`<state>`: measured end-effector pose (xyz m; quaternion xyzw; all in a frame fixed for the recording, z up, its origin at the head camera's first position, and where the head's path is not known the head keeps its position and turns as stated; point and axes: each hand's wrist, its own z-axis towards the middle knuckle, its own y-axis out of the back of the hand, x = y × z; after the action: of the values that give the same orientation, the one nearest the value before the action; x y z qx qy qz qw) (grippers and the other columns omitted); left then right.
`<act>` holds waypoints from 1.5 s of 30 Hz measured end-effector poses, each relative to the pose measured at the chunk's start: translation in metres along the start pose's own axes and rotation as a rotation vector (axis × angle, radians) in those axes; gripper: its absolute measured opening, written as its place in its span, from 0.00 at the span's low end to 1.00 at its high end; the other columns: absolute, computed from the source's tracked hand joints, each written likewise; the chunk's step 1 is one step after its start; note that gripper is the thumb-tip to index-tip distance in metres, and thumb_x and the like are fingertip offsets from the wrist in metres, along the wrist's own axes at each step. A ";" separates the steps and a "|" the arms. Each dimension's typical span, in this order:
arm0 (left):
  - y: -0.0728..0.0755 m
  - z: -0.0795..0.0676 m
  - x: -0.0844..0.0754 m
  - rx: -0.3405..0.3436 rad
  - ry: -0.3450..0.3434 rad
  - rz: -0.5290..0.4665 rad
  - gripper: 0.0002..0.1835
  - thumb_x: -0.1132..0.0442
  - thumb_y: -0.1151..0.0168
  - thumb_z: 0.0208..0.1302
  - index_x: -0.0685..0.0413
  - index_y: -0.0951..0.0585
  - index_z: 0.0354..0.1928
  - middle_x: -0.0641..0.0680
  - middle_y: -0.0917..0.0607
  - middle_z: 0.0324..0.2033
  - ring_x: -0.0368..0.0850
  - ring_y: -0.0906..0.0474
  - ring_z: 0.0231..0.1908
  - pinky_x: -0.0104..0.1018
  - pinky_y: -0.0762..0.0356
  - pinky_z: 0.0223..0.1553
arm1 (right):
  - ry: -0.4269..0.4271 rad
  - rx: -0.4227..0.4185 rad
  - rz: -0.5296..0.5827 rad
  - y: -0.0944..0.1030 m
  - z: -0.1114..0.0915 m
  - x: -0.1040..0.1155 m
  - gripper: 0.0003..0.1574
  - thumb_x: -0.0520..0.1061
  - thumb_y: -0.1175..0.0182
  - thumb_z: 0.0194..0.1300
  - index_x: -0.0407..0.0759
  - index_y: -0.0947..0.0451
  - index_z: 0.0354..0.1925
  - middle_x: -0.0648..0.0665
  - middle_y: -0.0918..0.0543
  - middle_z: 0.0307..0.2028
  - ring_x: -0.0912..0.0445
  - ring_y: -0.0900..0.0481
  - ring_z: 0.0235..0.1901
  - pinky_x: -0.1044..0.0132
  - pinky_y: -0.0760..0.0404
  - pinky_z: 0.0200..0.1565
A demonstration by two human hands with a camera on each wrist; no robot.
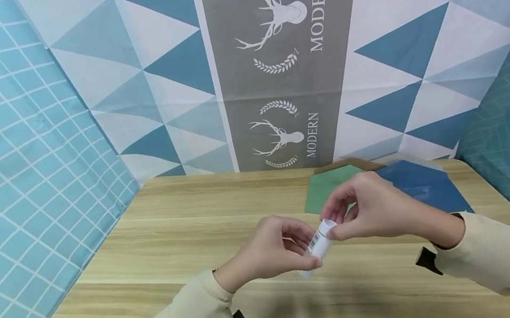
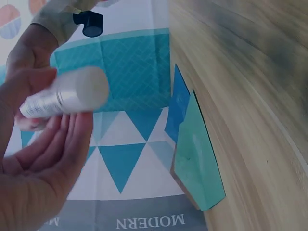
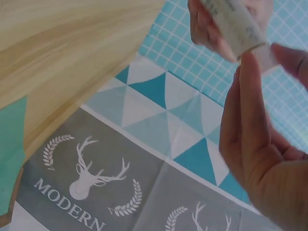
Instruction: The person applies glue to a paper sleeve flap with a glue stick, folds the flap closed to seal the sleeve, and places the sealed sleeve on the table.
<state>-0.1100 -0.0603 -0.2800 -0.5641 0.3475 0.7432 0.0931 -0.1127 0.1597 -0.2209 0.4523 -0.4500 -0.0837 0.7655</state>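
Observation:
A small white cylindrical bottle (image 1: 319,246) with a printed barcode label is held tilted above the table. My left hand (image 1: 276,247) grips its body between thumb and fingers, over the lower part. At the upper end, my right hand (image 1: 373,208) pinches the white cap (image 1: 327,225) with thumb and fingertips. The right wrist view shows lettering along the bottle (image 3: 233,24) and the cap (image 3: 264,57) between the right thumb and fingers. In the left wrist view, the rounded lower end of the bottle (image 2: 91,89) points toward the camera, somewhat blurred.
On the wooden table (image 1: 186,222), a green sheet (image 1: 327,190) and a blue sheet (image 1: 425,185) lie at the back right, overlapping a brown piece (image 1: 357,163). Patterned cloth hangs behind the table (image 1: 276,97) and along the left side (image 1: 18,158).

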 end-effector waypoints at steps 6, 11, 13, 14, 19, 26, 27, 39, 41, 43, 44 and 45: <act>-0.005 0.000 0.001 -0.103 -0.047 0.162 0.11 0.71 0.28 0.45 0.61 0.16 0.34 0.56 0.13 0.28 0.30 0.21 0.27 0.28 0.17 0.36 | -0.143 -0.061 -0.064 -0.011 0.002 0.003 0.07 0.46 0.30 0.48 0.47 0.20 0.22 0.53 0.19 0.18 0.62 0.21 0.17 0.69 0.21 0.23; -0.004 0.001 0.003 -0.118 -0.082 0.225 0.10 0.70 0.28 0.46 0.60 0.16 0.34 0.55 0.13 0.27 0.31 0.21 0.27 0.26 0.18 0.34 | -0.162 -0.015 -0.048 -0.009 0.005 0.001 0.09 0.48 0.31 0.52 0.45 0.19 0.25 0.52 0.17 0.20 0.60 0.19 0.19 0.69 0.19 0.25; -0.001 0.002 0.005 -0.090 -0.042 0.170 0.12 0.70 0.27 0.46 0.62 0.16 0.35 0.56 0.13 0.29 0.32 0.21 0.28 0.25 0.18 0.34 | -0.123 0.037 -0.043 -0.005 0.005 -0.001 0.12 0.52 0.31 0.55 0.45 0.18 0.29 0.53 0.16 0.24 0.63 0.19 0.24 0.71 0.18 0.29; 0.001 0.003 0.006 -0.067 -0.012 0.125 0.12 0.70 0.27 0.46 0.63 0.16 0.36 0.57 0.13 0.30 0.33 0.20 0.28 0.25 0.18 0.35 | -0.093 0.066 -0.033 -0.002 0.004 -0.003 0.14 0.53 0.31 0.55 0.44 0.18 0.33 0.53 0.15 0.27 0.64 0.19 0.27 0.71 0.18 0.31; 0.015 0.005 0.012 0.111 0.109 -0.097 0.16 0.70 0.29 0.50 0.67 0.17 0.43 0.62 0.13 0.37 0.34 0.18 0.33 0.30 0.17 0.42 | 0.126 0.173 0.094 0.007 0.000 -0.007 0.23 0.51 0.35 0.61 0.41 0.22 0.50 0.46 0.16 0.44 0.63 0.18 0.42 0.68 0.15 0.43; 0.017 0.005 0.009 0.216 0.112 -0.191 0.18 0.72 0.32 0.52 0.69 0.19 0.46 0.61 0.14 0.39 0.34 0.18 0.36 0.31 0.18 0.46 | 0.337 0.147 0.164 0.010 0.001 -0.006 0.12 0.40 0.38 0.64 0.44 0.21 0.46 0.47 0.16 0.43 0.61 0.18 0.42 0.64 0.15 0.45; 0.017 0.004 0.008 0.213 0.110 -0.194 0.18 0.72 0.32 0.51 0.69 0.19 0.46 0.61 0.13 0.39 0.35 0.18 0.35 0.31 0.18 0.46 | 0.338 0.143 0.164 0.009 0.001 -0.006 0.11 0.40 0.38 0.63 0.44 0.21 0.45 0.47 0.16 0.42 0.61 0.18 0.42 0.65 0.15 0.45; 0.010 0.003 0.010 0.004 0.135 -0.077 0.15 0.67 0.26 0.46 0.64 0.16 0.38 0.58 0.12 0.33 0.35 0.17 0.31 0.29 0.17 0.39 | 0.108 -0.046 0.019 -0.013 -0.001 -0.003 0.09 0.36 0.37 0.61 0.44 0.19 0.41 0.49 0.16 0.39 0.61 0.17 0.38 0.68 0.16 0.45; 0.008 0.003 0.011 -0.051 0.122 -0.015 0.15 0.66 0.25 0.45 0.62 0.15 0.37 0.56 0.12 0.31 0.35 0.18 0.30 0.28 0.17 0.37 | 0.042 -0.074 0.001 -0.018 0.000 -0.003 0.09 0.35 0.37 0.61 0.44 0.19 0.41 0.48 0.16 0.39 0.61 0.17 0.38 0.67 0.16 0.45; 0.006 0.003 0.012 -0.092 0.098 0.049 0.14 0.65 0.24 0.44 0.61 0.15 0.35 0.56 0.12 0.30 0.35 0.18 0.28 0.26 0.18 0.34 | -0.006 -0.101 -0.008 -0.023 0.001 -0.004 0.10 0.34 0.38 0.60 0.43 0.19 0.41 0.48 0.16 0.39 0.60 0.18 0.38 0.66 0.16 0.46; 0.004 0.002 0.012 -0.111 0.089 0.076 0.14 0.65 0.24 0.44 0.61 0.15 0.34 0.56 0.13 0.29 0.35 0.19 0.28 0.26 0.18 0.33 | -0.023 -0.112 -0.007 -0.025 0.001 -0.005 0.10 0.34 0.38 0.60 0.43 0.19 0.41 0.48 0.15 0.39 0.59 0.18 0.38 0.65 0.16 0.46; 0.003 0.002 0.012 -0.130 0.078 0.102 0.13 0.65 0.24 0.43 0.61 0.15 0.34 0.55 0.13 0.29 0.35 0.19 0.27 0.26 0.18 0.32 | -0.039 -0.122 -0.008 -0.028 0.001 -0.006 0.10 0.34 0.38 0.60 0.43 0.19 0.41 0.48 0.15 0.39 0.59 0.18 0.38 0.64 0.15 0.46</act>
<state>-0.1174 -0.0643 -0.2893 -0.5791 0.3304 0.7453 0.0045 -0.1094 0.1463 -0.2457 0.4049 -0.4569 -0.1229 0.7824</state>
